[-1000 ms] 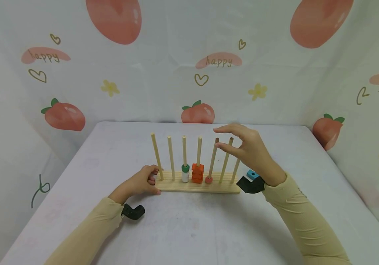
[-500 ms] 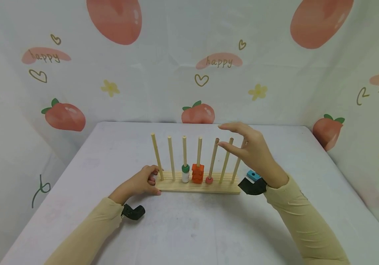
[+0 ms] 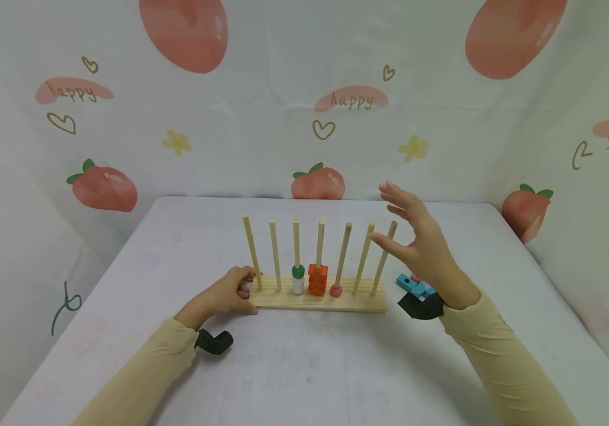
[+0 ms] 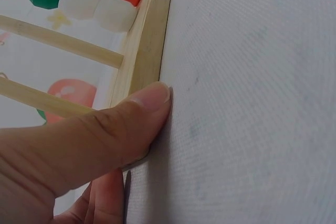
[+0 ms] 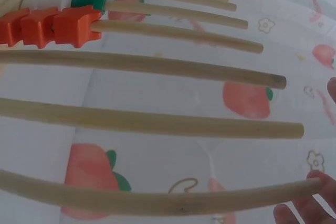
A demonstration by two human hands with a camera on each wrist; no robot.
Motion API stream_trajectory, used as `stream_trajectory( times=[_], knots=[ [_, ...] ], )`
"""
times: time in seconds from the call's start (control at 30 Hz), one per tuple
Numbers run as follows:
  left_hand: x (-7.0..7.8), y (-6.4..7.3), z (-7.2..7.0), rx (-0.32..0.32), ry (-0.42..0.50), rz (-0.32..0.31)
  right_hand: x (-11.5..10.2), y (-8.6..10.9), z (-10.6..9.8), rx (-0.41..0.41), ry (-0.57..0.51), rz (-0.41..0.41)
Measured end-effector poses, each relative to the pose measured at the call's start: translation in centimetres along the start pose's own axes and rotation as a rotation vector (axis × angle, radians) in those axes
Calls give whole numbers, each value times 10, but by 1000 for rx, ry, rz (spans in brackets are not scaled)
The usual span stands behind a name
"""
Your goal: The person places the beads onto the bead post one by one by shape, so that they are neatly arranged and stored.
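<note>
A pale wooden base (image 3: pixel 288 302) carries a row of several upright pegs. Its left end is held in my left hand (image 3: pixel 229 290), thumb on the front edge and the other fingers behind. In the left wrist view the thumb (image 4: pixel 126 121) lies along the edge of the base. White beads (image 4: pixel 81 1) with a green bead (image 3: pixel 297 271) on top fill the third peg from the left. The fourth peg bears orange star-shaped beads (image 3: pixel 317 280), and a pink bead (image 3: pixel 336 290) sits low on the fifth. My right hand (image 3: pixel 427 248), fingers spread and holding nothing, is raised beside the rightmost peg (image 3: pixel 385 257).
Right of the base, partly covered by my right wrist, lie blue pieces (image 3: pixel 404 281) with a bit of pink (image 3: pixel 416 277). The white-covered table (image 3: pixel 293 373) meets a patterned cloth backdrop (image 3: pixel 256 148) at the back. Black straps (image 3: pixel 421 306) are on both wrists.
My right hand has moved right and spread its fingers wider, away from the fifth peg's top. More of the blue pieces shows. My left hand stays on the base.
</note>
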State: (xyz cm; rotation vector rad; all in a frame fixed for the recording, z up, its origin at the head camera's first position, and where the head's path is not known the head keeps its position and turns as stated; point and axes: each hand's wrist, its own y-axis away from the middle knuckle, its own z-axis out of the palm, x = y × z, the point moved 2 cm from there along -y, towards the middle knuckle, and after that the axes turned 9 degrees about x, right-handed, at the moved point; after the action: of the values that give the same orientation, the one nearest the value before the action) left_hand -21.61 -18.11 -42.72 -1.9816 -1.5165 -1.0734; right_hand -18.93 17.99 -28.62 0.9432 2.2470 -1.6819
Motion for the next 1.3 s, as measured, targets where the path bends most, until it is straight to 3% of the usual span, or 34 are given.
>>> stream_trajectory(
  times=[0.33, 0.7, 1.03, 1.3],
  knots=[
    [0, 1, 0, 5, -10, 6, 21, 15, -26, 44, 105, 31],
    [0, -1, 0, 8, -19, -5, 61, 39, -54, 14, 217, 192],
    [2, 1, -1, 1, -8, -2, 100, 65, -64, -224, 284, 449],
    [1, 0, 0, 5, -11, -5, 120, 85, -59, -483, 309, 672]
  ],
)
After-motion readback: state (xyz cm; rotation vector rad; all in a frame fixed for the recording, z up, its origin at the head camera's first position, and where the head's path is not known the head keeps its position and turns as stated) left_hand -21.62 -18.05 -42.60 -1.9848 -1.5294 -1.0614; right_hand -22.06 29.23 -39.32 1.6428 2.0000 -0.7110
